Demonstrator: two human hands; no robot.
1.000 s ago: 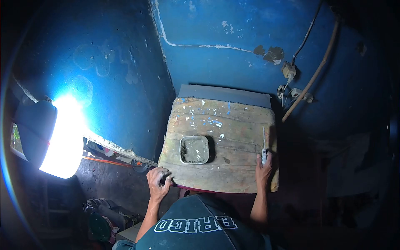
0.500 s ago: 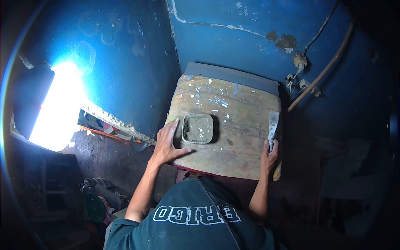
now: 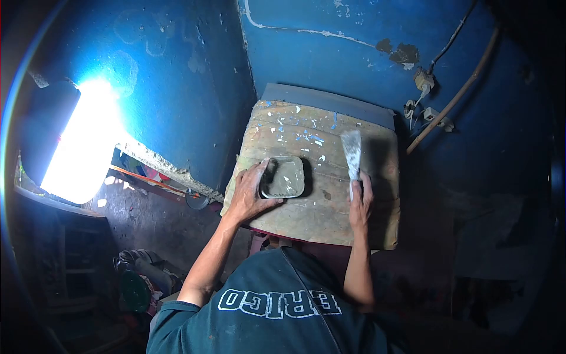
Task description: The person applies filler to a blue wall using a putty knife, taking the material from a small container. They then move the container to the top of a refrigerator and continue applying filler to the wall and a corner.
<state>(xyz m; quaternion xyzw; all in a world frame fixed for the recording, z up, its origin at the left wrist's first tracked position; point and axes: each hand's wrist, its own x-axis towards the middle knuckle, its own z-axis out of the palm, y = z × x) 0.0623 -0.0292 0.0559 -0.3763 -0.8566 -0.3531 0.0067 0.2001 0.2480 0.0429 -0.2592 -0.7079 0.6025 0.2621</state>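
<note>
A: Where do we see the tub (image 3: 303,177)?
B: At the left-centre of the cloth-covered bench (image 3: 330,219), with grey paste (image 3: 289,182) inside. We can't tell whether it sits flat or is slightly raised.
A: And our left hand (image 3: 249,192)?
B: It clasps the tub's left side – fingers bent along that rim, thumb at the near edge.
A: What do we have in our right hand (image 3: 361,197)?
B: The scraper (image 3: 352,147). We pinch its handle between closed fingers, the blade pointing away from us, well apart from the tub.
A: Farther out?
B: White and blue flakes (image 3: 317,141) dot the far part of the bench – then we face the blue wall (image 3: 330,62).
</note>
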